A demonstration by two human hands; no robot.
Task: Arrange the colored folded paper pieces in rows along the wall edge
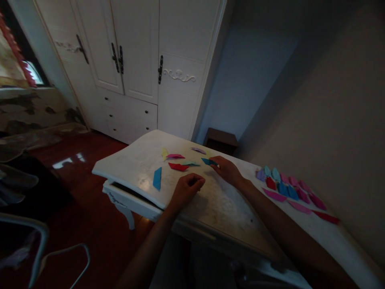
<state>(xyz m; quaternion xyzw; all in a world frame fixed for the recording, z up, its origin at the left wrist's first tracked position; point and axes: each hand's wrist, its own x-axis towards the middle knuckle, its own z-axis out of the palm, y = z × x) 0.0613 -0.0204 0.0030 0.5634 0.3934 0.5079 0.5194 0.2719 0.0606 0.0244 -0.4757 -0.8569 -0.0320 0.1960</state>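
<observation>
My right hand [227, 170] pinches a dark blue folded paper boat [207, 161] above the white table. My left hand [187, 189] is nearer the front edge, its fingers curled in towards the thumb with nothing visible in them. Beyond it lie a red paper boat [178, 166], a pale green one [191, 163] and a pink one [175, 156]. A yellow folded paper [164, 152] touches or nearly touches the pink boat. Farther back is a lilac boat [198, 150]. To the left lies a flat blue folded paper [157, 178].
Several coloured paper boats stand in rows by the wall, one a blue boat [282, 188]; longer pink and red ones lie before them. The white table [132, 160] has a drawer slightly ajar. Behind are a white wardrobe [180, 100] and a brown box-like stand [221, 136].
</observation>
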